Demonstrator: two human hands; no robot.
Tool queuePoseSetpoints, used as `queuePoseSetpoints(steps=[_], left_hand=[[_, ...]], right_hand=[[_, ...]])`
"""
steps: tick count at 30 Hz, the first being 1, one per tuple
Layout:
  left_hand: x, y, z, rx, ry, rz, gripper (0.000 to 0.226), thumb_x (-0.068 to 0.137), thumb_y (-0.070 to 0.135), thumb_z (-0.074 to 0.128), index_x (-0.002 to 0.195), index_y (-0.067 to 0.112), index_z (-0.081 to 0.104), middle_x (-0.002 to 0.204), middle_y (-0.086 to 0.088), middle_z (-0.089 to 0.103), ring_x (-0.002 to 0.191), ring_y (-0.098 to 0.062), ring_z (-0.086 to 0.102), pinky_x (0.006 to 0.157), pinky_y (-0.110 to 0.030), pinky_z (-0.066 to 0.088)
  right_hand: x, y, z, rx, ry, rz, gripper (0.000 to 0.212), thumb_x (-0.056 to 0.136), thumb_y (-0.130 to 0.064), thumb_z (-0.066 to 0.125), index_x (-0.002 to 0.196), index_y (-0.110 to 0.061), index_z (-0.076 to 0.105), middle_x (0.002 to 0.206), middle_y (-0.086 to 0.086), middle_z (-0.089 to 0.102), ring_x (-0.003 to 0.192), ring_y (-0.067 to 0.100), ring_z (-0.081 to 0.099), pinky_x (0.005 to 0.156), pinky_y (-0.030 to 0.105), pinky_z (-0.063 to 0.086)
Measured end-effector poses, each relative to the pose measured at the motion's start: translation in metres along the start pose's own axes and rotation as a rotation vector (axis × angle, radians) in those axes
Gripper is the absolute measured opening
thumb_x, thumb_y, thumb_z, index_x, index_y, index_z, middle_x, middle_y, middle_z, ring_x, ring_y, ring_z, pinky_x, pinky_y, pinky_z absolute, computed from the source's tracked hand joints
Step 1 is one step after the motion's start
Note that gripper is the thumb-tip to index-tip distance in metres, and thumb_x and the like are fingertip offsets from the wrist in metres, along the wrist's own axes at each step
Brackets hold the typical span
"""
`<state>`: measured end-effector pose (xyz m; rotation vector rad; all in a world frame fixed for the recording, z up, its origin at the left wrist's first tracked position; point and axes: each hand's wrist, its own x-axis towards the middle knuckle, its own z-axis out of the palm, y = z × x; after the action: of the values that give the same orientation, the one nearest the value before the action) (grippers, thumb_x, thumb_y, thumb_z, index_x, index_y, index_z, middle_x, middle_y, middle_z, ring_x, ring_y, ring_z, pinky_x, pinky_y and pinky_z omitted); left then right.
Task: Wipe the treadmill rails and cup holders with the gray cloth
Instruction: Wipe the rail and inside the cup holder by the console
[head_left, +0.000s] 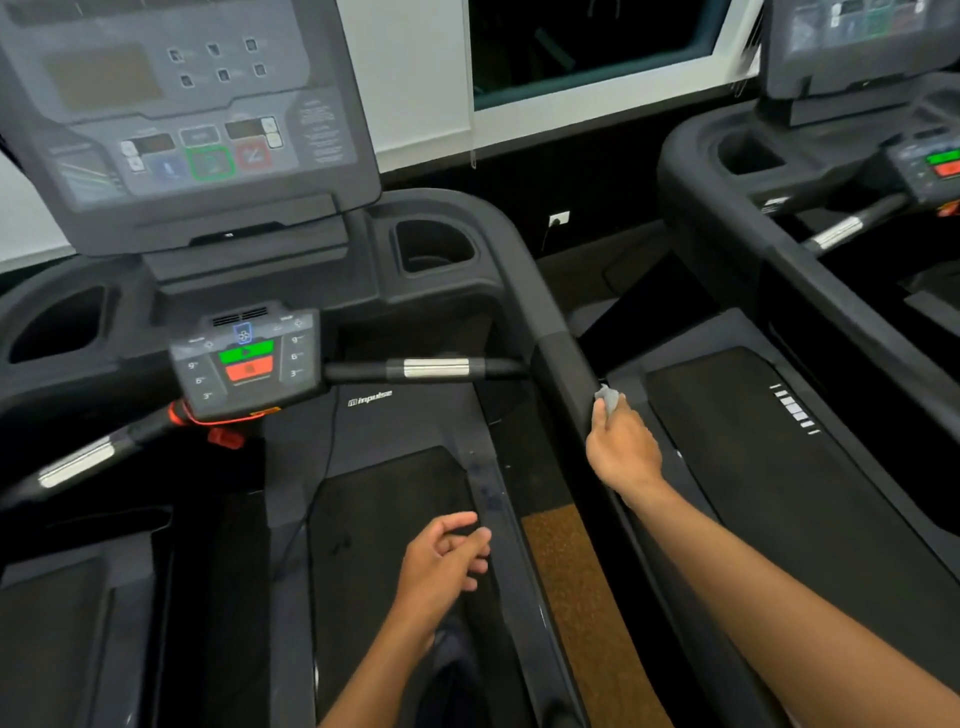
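Observation:
My right hand (623, 447) grips the gray cloth (607, 399) and presses it against the outer side of the treadmill's right rail (558, 332); only a small bunch of cloth shows above my fingers. My left hand (441, 564) hovers over the belt's right edge, fingers loosely curled, holding nothing. The right cup holder (434, 247) sits at the top of that rail beside the console. The left cup holder (57, 325) and the left rail (78, 460) are at the far left.
The console screen (182, 114) and control pod (244, 358) with green and red buttons stand ahead. A cross handlebar (436, 367) joins the pod to the right rail. A second treadmill (779, 415) stands close on the right, with a brown floor strip (571, 571) between.

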<state>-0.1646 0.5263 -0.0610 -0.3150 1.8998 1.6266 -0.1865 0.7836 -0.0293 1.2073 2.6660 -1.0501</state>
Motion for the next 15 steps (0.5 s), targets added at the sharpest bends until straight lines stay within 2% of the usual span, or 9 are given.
queuePoseSetpoints(steps=[7,11,15], left_hand=[[0.076,0.057,-0.018,0.042,-0.135,0.02,0.019,0.096,0.016,0.075,0.115,0.017,0.072,0.099,-0.018,0.079,0.076,-0.014,0.072,0.065,-0.029,0.056],[0.115,0.089,-0.038,0.049,-0.185,0.035,0.018,0.096,0.018,0.075,0.113,0.019,0.073,0.093,-0.01,0.081,0.078,-0.014,0.073,0.065,-0.028,0.056],[0.148,0.1,-0.067,0.068,-0.173,0.018,0.015,0.096,0.019,0.074,0.111,0.021,0.074,0.089,-0.006,0.081,0.076,-0.013,0.072,0.065,-0.027,0.056]], right_hand=[[0.068,-0.071,0.019,-0.176,0.017,-0.049,0.064,0.111,-0.041,0.03,0.162,-0.003,0.019,0.158,0.021,0.04,0.14,0.045,0.042,0.11,0.058,0.035],[0.114,-0.107,0.031,-0.24,0.019,-0.076,0.064,0.111,-0.04,0.031,0.163,-0.005,0.016,0.16,0.02,0.036,0.14,0.045,0.04,0.11,0.059,0.033],[0.146,-0.138,0.05,-0.34,0.108,-0.145,0.064,0.11,-0.039,0.034,0.162,-0.004,0.016,0.163,0.02,0.03,0.142,0.046,0.039,0.11,0.062,0.033]])
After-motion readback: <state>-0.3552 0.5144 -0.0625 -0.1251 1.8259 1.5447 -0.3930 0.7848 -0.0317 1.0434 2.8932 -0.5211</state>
